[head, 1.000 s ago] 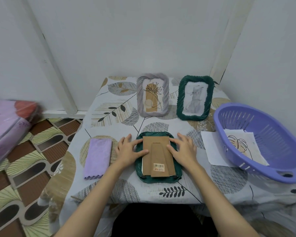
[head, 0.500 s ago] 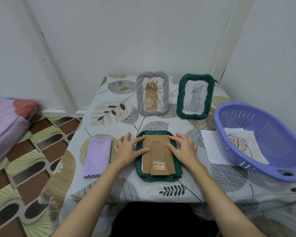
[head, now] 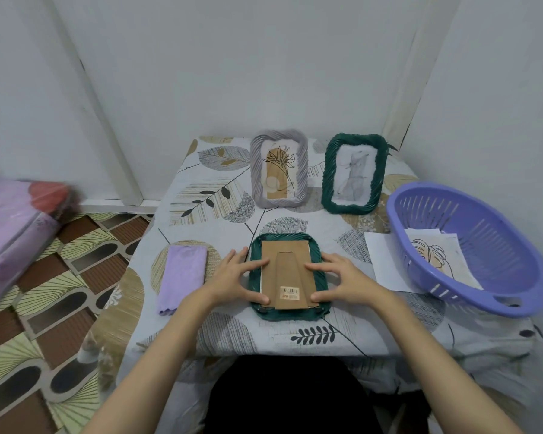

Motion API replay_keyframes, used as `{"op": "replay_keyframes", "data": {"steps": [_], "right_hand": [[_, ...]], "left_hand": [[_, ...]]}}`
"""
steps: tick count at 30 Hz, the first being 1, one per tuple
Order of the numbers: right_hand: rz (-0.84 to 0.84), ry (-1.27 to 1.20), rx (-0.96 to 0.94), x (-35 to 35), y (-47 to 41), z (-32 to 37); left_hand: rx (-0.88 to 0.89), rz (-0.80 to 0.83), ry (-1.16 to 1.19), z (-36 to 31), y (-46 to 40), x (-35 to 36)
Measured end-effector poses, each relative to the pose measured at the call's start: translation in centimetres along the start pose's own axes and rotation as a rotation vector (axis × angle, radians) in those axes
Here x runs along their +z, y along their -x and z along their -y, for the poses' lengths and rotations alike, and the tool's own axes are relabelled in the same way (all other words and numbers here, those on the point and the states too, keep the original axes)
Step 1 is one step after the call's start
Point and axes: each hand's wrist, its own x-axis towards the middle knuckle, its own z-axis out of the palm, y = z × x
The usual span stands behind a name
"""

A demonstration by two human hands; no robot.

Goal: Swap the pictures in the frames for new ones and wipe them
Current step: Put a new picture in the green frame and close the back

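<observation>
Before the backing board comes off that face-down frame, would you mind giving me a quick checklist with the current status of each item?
1. Green frame lies face down, flat on the table: ok.
2. Backing board faces up, stand folded flat: ok.
3. Left hand and right hand press the board from both sides: ok.
4. Corner clips released: cannot tell, too small to see.
5. Replacement pictures ready in the purple basket: ok.
6. Lilac cloth for wiping lies left of the frame: ok.
</observation>
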Motion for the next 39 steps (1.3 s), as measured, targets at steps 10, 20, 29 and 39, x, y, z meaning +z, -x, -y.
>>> {"op": "replay_keyframes", "data": {"steps": [10, 20, 29, 39], "right_hand": [[-0.062, -0.114, -0.008, -0.3, -0.3, -0.2], [-0.302, 0.022, 0.013, -0.8, -4.9, -0.4], [-0.242, 0.263, 0.083, -1.0, -5.6, 0.4], [-0.228, 0.225, 0.036, -1.7, -6.1, 0.3]], "left_hand": [[0.012, -0.087, 0.035, -0.9, -0.9, -0.9], [0.059, 0.006, -0.245, -3.1, -3.6, 0.8], [0.105, -0.065, -0.224, -1.7, -3.3, 1.9], [0.099, -0.084, -0.215, -1.6, -3.3, 2.0]]}}
